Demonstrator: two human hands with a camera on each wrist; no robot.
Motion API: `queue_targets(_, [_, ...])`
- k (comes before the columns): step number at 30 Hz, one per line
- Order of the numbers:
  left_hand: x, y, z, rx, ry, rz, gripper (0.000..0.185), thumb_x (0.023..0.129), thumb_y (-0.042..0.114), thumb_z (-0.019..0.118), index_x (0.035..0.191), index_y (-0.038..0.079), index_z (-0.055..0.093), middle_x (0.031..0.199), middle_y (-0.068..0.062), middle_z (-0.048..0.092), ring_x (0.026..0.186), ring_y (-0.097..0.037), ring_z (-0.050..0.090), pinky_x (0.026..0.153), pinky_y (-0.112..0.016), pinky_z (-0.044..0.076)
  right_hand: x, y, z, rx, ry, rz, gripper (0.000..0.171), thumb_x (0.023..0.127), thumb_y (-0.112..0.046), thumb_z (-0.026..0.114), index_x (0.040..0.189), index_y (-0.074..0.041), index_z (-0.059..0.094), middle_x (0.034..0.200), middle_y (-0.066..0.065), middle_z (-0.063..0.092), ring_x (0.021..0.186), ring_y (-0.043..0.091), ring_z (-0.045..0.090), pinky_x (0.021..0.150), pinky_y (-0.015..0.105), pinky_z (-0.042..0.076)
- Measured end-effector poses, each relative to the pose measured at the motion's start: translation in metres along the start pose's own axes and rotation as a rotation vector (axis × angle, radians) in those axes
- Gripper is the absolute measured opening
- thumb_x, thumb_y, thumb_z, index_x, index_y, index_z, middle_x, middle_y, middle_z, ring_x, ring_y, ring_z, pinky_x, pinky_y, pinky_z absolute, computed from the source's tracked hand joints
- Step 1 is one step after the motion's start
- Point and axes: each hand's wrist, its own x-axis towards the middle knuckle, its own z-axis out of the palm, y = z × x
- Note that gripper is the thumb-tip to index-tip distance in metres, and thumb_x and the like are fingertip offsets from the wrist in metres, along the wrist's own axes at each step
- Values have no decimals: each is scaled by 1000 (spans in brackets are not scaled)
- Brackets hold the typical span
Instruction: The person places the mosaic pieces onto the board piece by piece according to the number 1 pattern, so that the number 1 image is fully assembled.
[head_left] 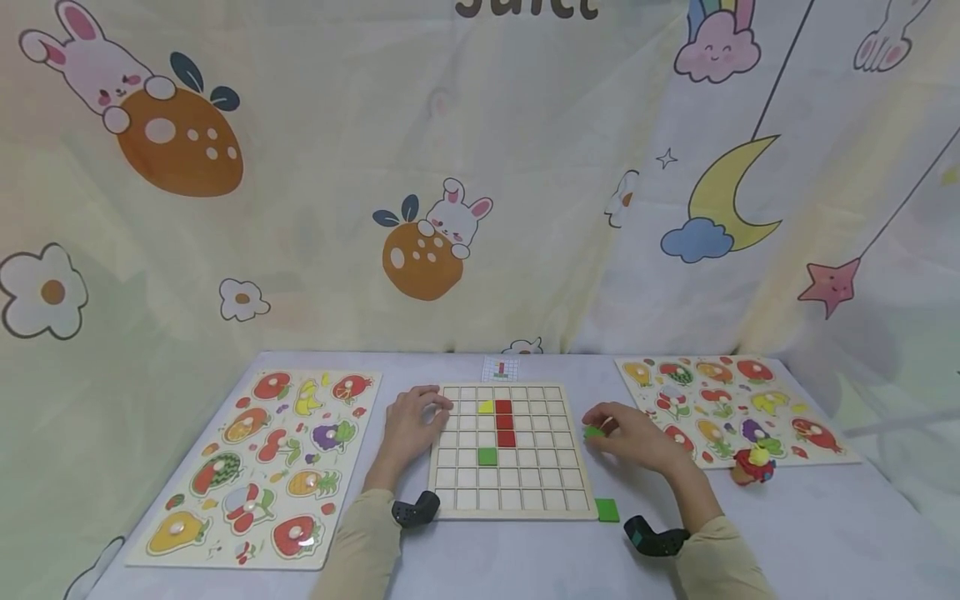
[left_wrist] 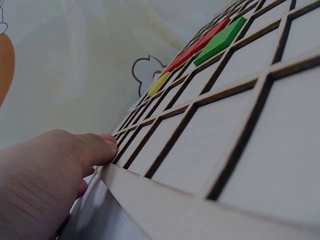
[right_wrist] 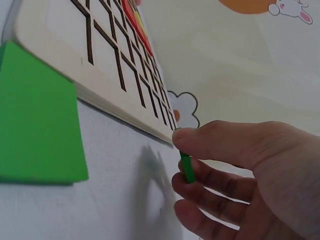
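A wooden grid board point(head_left: 510, 503) lies on the table, also seen in the left wrist view. On it are a yellow piece point(head_left: 487, 407), red pieces point(head_left: 506, 422) in a column and a green square tile point(head_left: 487, 457). My left hand point(head_left: 412, 425) holds the board's left rim near the far corner, thumb and index finger at the edge. Just right of the board, my right hand point(head_left: 633, 433) pinches a green tile point(right_wrist: 187, 167) between thumb and fingers, above the table. Another green tile point(head_left: 607, 510) lies beside the board's near right corner.
A small card point(head_left: 501, 369) with a printed grid pattern lies behind the board. Fruit puzzle boards stand to the left point(head_left: 281, 433) and right point(head_left: 705, 392). A small red figure point(head_left: 752, 467) sits by the right puzzle. A printed curtain point(head_left: 322, 208) hangs behind the table.
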Motion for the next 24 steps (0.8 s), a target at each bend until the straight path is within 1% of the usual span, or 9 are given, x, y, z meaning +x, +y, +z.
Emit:
queue_targets(2, [0,0,0,1,-1,-1,9,84,20,67,91,24,70,129,-5,59,119,-33,51,99,-54,32,1,0,1,2,16,-31,27,83,-17,69,108,-8,62,103,3,65,92,18,57,74,30,47])
queue_targets(8, [-1,1,-1,-3,0,-7,9,84,20,67,91,24,70,130,-5,59,120,-33,50,100,-54,32,5,-1,8,42,52,-65,27,84,-19,69,109,-11,63,105,-1,66,96,16,58,77,28,49])
queue_targets(12, [-1,2,-1,-4,-4,-12,9,84,21,67,91,24,70,130,-5,59,121,-32,50,100,-54,31,7,-3,13,82,47,-95,25,84,-17,68,108,-11,63,103,-2,65,97,16,58,77,26,49])
queue_targets(15, [-1,2,-1,-2,-5,-13,8,84,21,66,91,25,70,129,-6,59,121,-33,50,100,-55,32,8,-6,18,104,39,-101,24,84,-17,68,107,-12,63,102,-3,65,96,15,57,76,25,49])
queue_targets(19, [0,1,0,-1,-5,-15,8,85,21,67,91,25,70,129,-5,59,120,-33,50,100,-54,32,9,-9,23,118,31,-110,24,84,-19,69,106,-12,64,102,-4,65,94,14,57,76,23,49])
queue_targets(24, [-1,1,0,-5,-6,-18,8,85,22,67,91,25,70,129,-5,59,121,-32,50,100,-54,32,10,-12,29,125,16,-151,24,84,-20,70,106,-12,65,103,-2,65,93,13,56,75,22,49])
